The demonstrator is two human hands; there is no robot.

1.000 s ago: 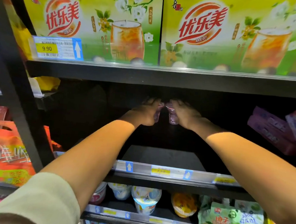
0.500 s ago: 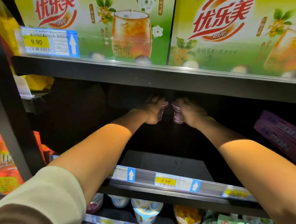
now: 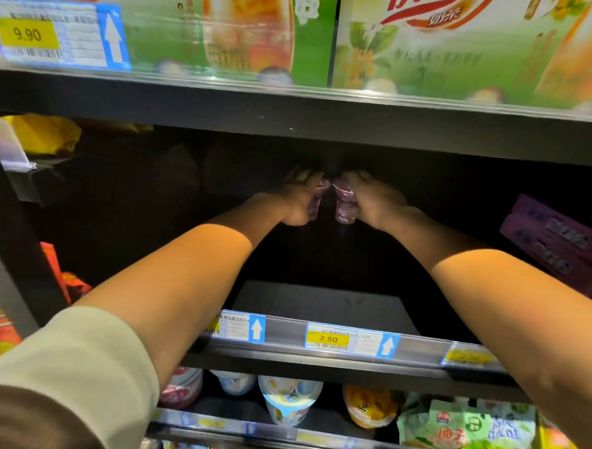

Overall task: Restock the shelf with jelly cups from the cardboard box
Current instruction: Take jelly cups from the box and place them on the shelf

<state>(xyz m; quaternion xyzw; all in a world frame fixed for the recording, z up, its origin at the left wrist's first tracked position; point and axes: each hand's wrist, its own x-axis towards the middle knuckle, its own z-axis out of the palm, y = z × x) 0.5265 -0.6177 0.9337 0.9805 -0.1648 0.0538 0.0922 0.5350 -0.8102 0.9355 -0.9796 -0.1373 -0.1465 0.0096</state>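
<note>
Deep in the shelf (image 3: 318,304) above the 2.50 price tag (image 3: 328,339), the left hand (image 3: 297,200) is gripping a jelly cup (image 3: 316,199), the right hand (image 3: 376,204) a second cup (image 3: 343,204) beside it.

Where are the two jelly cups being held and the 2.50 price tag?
left jelly cup (image 3: 318,198): head view, on its clear purple side wall.
right jelly cup (image 3: 343,204): head view, on its side wall.
2.50 price tag (image 3: 328,338): head view, on the yellow price patch.
</note>
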